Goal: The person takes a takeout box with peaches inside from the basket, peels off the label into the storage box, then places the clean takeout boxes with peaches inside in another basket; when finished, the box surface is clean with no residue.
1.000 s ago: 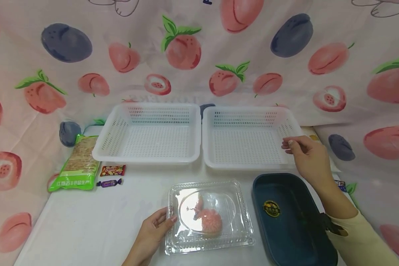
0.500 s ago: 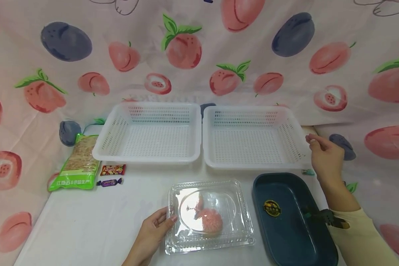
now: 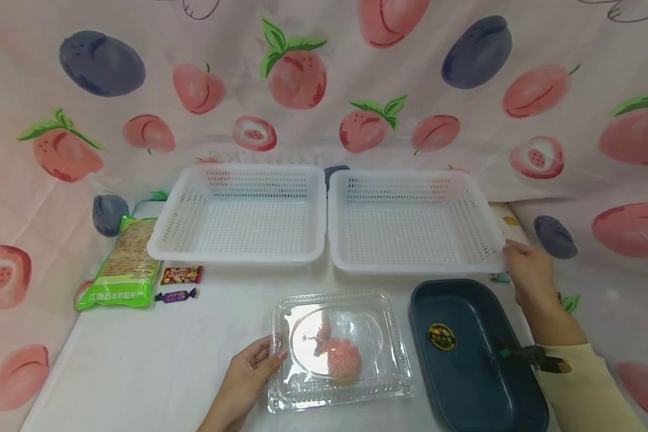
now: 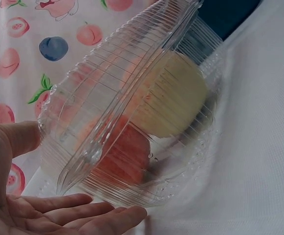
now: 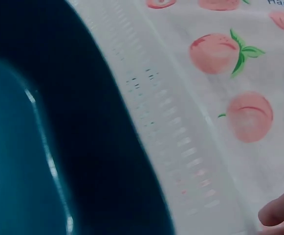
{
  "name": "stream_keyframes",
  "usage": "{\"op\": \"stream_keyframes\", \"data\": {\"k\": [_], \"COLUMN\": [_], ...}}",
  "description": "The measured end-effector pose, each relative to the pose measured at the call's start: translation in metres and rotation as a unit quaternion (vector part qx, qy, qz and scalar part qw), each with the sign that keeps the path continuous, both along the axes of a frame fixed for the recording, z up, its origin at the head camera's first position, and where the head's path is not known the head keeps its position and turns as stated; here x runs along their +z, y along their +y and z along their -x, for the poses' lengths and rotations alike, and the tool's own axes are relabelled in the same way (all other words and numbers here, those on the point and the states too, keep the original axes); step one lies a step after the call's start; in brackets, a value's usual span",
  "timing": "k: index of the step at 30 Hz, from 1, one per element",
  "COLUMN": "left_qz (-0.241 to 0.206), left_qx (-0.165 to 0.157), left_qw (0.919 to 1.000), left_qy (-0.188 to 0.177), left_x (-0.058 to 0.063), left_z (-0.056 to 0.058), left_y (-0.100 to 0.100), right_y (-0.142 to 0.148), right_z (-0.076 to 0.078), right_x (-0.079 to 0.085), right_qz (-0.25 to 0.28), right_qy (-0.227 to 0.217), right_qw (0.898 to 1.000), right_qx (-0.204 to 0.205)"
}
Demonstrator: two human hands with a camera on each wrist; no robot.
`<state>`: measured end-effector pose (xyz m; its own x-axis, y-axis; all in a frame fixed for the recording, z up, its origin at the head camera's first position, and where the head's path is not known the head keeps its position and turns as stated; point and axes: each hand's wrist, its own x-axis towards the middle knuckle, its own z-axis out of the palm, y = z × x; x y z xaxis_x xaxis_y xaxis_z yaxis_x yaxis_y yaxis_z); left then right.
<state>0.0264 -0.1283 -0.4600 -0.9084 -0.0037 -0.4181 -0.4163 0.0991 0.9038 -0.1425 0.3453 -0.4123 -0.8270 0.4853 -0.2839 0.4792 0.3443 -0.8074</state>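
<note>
My left hand (image 3: 248, 378) holds the left edge of a clear plastic clamshell box (image 3: 380, 384), thumb at the lid and fingers along the side. In the left wrist view, two round shapes show inside the box: one reddish (image 4: 127, 156), one pale yellow (image 4: 178, 98). My right hand (image 3: 531, 279) is at the right rim of the right white basket (image 3: 410, 267). Its fingertips are mostly hidden there. In the right wrist view, only a bit of that hand (image 5: 281, 210) shows beside the basket's rim. Whether it grips anything is unclear.
A left white basket (image 3: 237, 258) adjoins the right one. Left lie a green-and-brown snack bag (image 3: 121, 264), a red-wrapped candy (image 3: 181, 275) and a purple-wrapped candy (image 3: 176, 296). A dark blue tray (image 3: 475, 360) lies under my right forearm. A teal packet (image 3: 500, 278) is by the right basket.
My right hand has moved from above the right basket to beyond its right side, then lowered to the rim. The left hand and the clamshell box have stayed in place.
</note>
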Motion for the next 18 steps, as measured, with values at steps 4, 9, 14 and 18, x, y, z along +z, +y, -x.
{"op": "stream_keyframes", "data": {"k": [4,9,14,18], "left_qz": [-0.008,-0.012,-0.017,-0.014], "left_qx": [-0.001,-0.001,-0.002,-0.003], "left_qw": [0.9999,0.9998,0.9996,0.9997], "left_qy": [-0.006,-0.019,-0.020,-0.022], "left_x": [0.000,0.001,0.002,0.003], "left_z": [0.000,0.001,0.000,0.000], "left_y": [0.000,0.001,0.002,0.004], "right_y": [0.001,0.002,0.003,0.003], "right_z": [0.002,0.001,-0.001,-0.001], "right_x": [-0.010,-0.014,-0.015,-0.015], "right_qz": [0.034,0.066,0.052,0.042], "right_qy": [0.003,0.026,0.032,0.031], "right_qw": [0.999,0.997,0.996,0.997], "right_qx": [0.024,0.041,0.059,0.057]}}
